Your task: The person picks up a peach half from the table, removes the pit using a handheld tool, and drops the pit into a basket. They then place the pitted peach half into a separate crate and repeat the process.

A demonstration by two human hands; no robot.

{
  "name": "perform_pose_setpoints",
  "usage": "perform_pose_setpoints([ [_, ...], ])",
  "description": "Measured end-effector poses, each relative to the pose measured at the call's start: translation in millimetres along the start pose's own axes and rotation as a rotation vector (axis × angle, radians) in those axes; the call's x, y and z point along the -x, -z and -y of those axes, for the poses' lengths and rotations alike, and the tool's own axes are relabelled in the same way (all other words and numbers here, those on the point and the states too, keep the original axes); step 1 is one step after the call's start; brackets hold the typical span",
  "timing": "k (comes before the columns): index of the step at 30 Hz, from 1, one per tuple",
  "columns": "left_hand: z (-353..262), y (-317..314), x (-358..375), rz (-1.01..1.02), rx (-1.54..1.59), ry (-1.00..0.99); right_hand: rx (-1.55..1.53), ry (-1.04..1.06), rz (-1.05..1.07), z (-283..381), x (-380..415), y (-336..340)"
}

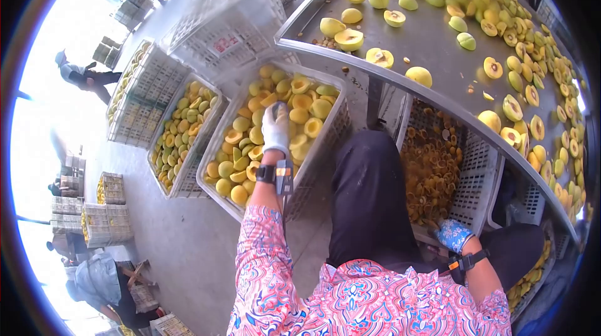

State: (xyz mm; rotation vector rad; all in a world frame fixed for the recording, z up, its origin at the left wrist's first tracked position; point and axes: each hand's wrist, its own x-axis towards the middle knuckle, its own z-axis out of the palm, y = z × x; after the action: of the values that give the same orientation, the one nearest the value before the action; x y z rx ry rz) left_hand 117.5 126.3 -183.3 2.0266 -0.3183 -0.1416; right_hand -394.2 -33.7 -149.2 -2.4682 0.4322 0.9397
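My left hand point(275, 128), in a white glove with greyish fingertips, is over a white crate point(341, 106) of yellow-green fruit, many pieces halved. Its fingers are drawn together among the fruit; anything between them is hidden. Beside my bent leg, my right hand point(453, 236) wears a blue patterned glove. Its fingers are curled at the near end of a second crate point(479, 179), which holds brown pits and scraps point(429, 176). What those fingers hold, if anything, cannot be made out.
A metal table point(438, 42) with a raised edge carries many fruit halves at the upper right. An upended white crate point(219, 29) stands beyond the fruit crate. Another filled crate point(181, 139) is to its left. Several people work among stacked crates at far left.
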Motion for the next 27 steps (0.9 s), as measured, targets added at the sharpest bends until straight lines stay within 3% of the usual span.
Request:
perform_pose_setpoints([
  [1, -3, -3, -17, -0.057, -0.074, -0.161, 0.029, 0.038, -0.025, -8, -2, -10],
  [3, 4, -5, -65, -0.1, -0.217, -0.304, 0.076, 0.108, -0.074, -22, -6, -28],
  [4, -10, -6, -77, -0.132, -0.269, -0.294, -0.124, -0.137, 0.027, 6, 1, 7],
  [5, -24, -5, -90, -0.165, -0.321, -0.282, -0.198, -0.157, -0.001, 3, -2, 2],
  [6, 1, -7, -122, -0.104, -0.464, -0.374, -0.272, -0.176, -0.028, -3, -5, -9],
  [9, 34, -13, -137, 0.157, -0.903, -0.291, -0.363, -0.21, -0.051, -5, -7, -6],
  [13, 27, -28, -108, 0.181, -1.055, -0.332, -0.283, -0.226, -0.115, 7, -3, 7],
  [15, 36, -29, -132, 0.256, -0.991, -0.205, -0.074, 0.106, -0.012, -27, -10, -31],
  [17, 36, -35, -159, 0.4, -1.003, -0.059, -0.074, 0.061, 0.072, -10, -8, -3],
  [18, 57, -39, -173, 0.401, -1.054, -0.136, -0.004, 0.119, 0.099, -16, -12, -12],
  [19, 53, -35, -173, 0.437, -1.009, -0.175, -0.081, 0.095, 0.13, -16, -13, -9],
  [20, 63, -30, -180, 0.437, -0.948, -0.201, -0.233, -0.089, 0.103, -11, -10, -1],
  [21, 59, -20, -173, 0.384, -0.846, -0.327, -0.185, 0.0, 0.132, -15, -12, 3],
  [23, 28, -10, -143, 0.086, -0.438, -0.44, -0.329, -0.176, 0.046, -15, -7, 20],
  [25, -15, -17, -116, -0.178, 0.121, -0.5, -0.145, 0.072, 0.161, -25, -12, 3],
  [27, -75, -27, -86, -0.119, 0.251, -0.582, -0.002, 0.246, 0.238, -32, -15, -7],
])
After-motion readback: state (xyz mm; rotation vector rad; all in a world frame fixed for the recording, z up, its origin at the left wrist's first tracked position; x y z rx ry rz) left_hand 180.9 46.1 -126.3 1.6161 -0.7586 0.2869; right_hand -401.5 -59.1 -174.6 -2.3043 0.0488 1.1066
